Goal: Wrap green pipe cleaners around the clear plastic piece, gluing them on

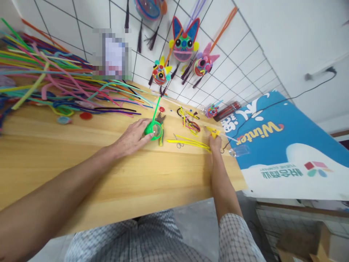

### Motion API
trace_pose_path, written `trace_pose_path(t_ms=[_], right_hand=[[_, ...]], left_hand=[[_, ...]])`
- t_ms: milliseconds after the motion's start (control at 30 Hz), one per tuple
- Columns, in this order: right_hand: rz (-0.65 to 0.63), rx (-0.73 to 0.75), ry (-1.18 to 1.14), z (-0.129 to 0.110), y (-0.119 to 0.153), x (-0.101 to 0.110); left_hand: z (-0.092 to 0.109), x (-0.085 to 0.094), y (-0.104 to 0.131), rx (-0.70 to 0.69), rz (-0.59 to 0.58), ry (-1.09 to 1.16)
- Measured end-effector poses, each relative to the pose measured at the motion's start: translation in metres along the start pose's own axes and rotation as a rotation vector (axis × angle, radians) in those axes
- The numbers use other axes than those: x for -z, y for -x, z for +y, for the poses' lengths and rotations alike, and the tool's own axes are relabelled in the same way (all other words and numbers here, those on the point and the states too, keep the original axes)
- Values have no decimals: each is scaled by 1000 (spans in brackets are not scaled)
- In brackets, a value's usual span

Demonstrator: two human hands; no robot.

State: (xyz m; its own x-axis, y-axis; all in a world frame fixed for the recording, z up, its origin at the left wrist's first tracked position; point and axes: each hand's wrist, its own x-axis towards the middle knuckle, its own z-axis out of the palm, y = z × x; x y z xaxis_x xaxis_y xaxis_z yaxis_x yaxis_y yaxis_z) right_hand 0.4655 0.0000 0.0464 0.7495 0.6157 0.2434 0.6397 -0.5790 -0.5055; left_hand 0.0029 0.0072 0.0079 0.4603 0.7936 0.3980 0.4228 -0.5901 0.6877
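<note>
My left hand (pixel 135 135) is closed around a round green pipe-cleaner piece (pixel 149 128), ring-like from above, with one straight green stem rising from it. Beside and partly behind it lie pliers (pixel 161 140) with yellow-green handles. In my right hand (pixel 215 144) is a yellow glue gun (pixel 213 131), its nozzle pointing left and its cord trailing off to the right. Several yellow pipe cleaners (pixel 188 142) lie between my hands, with small scissors (pixel 180 145) next to them.
Loose colourful pipe cleaners (pixel 65 76) are heaped at the back left. Decorated animal-face ornaments (pixel 184 43) hang on the wire grid. A tangle of pipe-cleaner scraps (pixel 191 123) lies farther back. A blue and white printed sheet (pixel 272 145) covers the right side, with a clear container (pixel 240 150) at its edge.
</note>
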Motion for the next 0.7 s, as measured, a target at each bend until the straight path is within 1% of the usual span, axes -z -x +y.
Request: trace_pose_path(t_ms=[100, 167, 200, 233, 267, 300, 367, 433, 500, 533, 600, 700], right_hand=[[13, 60, 13, 3, 16, 18], [-3, 131, -16, -3, 34, 26], [-34, 190, -55, -10, 45, 28], [-88, 298, -141, -20, 59, 28], [-178, 429, -240, -33, 74, 26], [-272, 555, -320, -49, 90, 24], [-414, 770, -401, -86, 121, 15], [-521, 947, -440, -125, 147, 3], [-583, 1080, -453, -156, 163, -10], [-602, 1120, -456, -167, 168, -17], [-627, 1154, -457, -180, 171, -29], [-618, 1125, -475, -179, 169, -40]], left_hand=[[-2, -2, 0, -4, 11, 3], [-3, -4, -1, -12, 11, 8], [-4, -4, -1, -17, 11, 11], [-4, -4, -1, -23, 11, 13], [-4, -4, -1, -28, 12, 14], [-4, -4, -1, -31, 14, 13], [-3, -4, 0, -35, 15, 10], [-3, -3, 0, -43, 10, 8], [-3, -3, 0, -55, 8, 9], [-3, -3, -1, -59, 9, 9], [-2, -3, -1, -60, 13, 7], [-1, -4, -2, -50, 16, 10]])
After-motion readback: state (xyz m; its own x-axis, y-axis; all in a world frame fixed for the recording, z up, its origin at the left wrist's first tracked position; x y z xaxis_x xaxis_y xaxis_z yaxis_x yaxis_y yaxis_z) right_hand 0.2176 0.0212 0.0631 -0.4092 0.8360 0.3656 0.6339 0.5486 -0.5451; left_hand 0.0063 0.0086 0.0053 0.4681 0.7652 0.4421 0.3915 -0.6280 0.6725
